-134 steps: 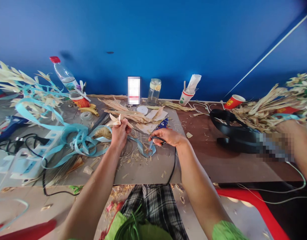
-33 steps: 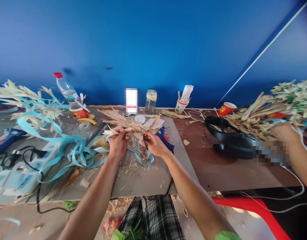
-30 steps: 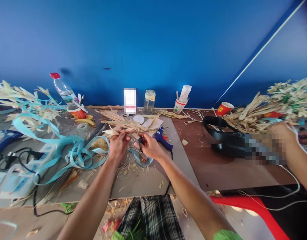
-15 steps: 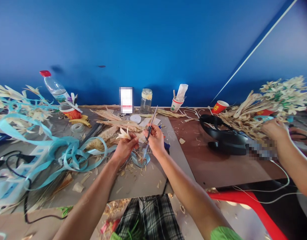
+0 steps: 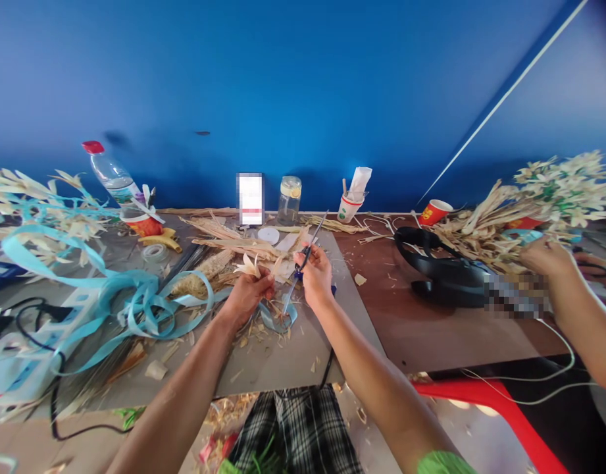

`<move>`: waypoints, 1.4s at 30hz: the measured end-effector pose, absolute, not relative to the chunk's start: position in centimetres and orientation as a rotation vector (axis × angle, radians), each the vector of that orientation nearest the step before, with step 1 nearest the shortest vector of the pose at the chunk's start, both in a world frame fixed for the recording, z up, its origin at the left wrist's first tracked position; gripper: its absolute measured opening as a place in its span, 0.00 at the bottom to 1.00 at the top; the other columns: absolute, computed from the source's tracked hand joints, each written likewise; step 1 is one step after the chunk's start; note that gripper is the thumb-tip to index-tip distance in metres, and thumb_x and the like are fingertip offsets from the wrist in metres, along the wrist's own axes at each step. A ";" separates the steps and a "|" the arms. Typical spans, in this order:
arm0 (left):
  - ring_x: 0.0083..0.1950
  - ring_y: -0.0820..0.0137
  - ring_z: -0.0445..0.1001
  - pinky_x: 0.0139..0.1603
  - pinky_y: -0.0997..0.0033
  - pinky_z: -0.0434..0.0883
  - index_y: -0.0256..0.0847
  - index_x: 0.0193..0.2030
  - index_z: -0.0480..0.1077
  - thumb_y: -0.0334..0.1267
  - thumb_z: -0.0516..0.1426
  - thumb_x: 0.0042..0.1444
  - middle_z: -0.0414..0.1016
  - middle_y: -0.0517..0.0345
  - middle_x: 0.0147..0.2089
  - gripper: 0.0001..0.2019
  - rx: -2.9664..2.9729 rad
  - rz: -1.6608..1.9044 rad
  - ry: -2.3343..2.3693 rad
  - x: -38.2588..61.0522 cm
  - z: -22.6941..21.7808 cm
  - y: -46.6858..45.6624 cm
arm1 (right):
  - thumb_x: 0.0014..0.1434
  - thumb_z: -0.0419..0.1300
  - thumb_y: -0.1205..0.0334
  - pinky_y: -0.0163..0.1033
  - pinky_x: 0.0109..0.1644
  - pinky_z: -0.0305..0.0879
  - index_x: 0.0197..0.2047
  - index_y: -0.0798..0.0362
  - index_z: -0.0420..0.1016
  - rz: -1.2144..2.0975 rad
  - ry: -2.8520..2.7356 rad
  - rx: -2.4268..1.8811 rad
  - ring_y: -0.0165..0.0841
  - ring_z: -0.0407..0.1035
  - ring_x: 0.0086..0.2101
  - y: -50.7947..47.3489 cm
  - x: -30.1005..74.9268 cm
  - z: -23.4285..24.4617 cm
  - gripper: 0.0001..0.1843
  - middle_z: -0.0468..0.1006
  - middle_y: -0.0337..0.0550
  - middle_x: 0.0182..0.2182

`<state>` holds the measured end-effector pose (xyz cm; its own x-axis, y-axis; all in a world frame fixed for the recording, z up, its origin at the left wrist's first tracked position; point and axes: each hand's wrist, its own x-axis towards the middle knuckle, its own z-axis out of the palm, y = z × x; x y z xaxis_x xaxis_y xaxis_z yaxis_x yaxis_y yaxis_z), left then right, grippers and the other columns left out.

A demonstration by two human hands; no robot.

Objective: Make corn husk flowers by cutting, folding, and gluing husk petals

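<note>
In the head view, my left hand (image 5: 252,293) pinches a pale flower (image 5: 248,265) that looks made of dried corn husk, its petals pointing up past my fingers. To its right, my right hand (image 5: 316,273) is closed around a pair of scissors (image 5: 306,255), blades angled up and away. A gap separates the two hands. Dried husks (image 5: 248,247) lie just behind them. Under the hands, a loop of blue ribbon (image 5: 277,317) rests among small husk scraps. What my curled right fingers cover of the scissors is hidden.
Blue ribbon (image 5: 145,306) lies tangled at left, near a white power strip (image 5: 21,368) and a tilted bottle (image 5: 110,172). A glass jar (image 5: 289,201) and paper cups (image 5: 351,207) stand along the wall. A black headset (image 5: 445,273) is right, beside another person's hand (image 5: 549,260).
My right hand has moved a little right, away from my left, carrying the scissors, which now lean more to the right. My left hand still holds the flower in nearly the same place.
</note>
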<state>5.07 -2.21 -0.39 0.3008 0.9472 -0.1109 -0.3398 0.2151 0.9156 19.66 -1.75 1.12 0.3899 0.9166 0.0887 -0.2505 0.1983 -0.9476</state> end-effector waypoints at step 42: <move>0.21 0.78 0.67 0.24 0.77 0.64 0.34 0.28 0.69 0.36 0.67 0.39 0.71 0.61 0.23 0.12 0.766 1.200 0.776 4.5 1.2 -2.1 | 0.54 0.60 0.59 0.35 0.37 0.62 0.48 0.52 0.72 0.670 -1.705 -1.254 0.33 0.69 0.31 -4.1 17.6 0.4 0.18 0.76 0.41 0.29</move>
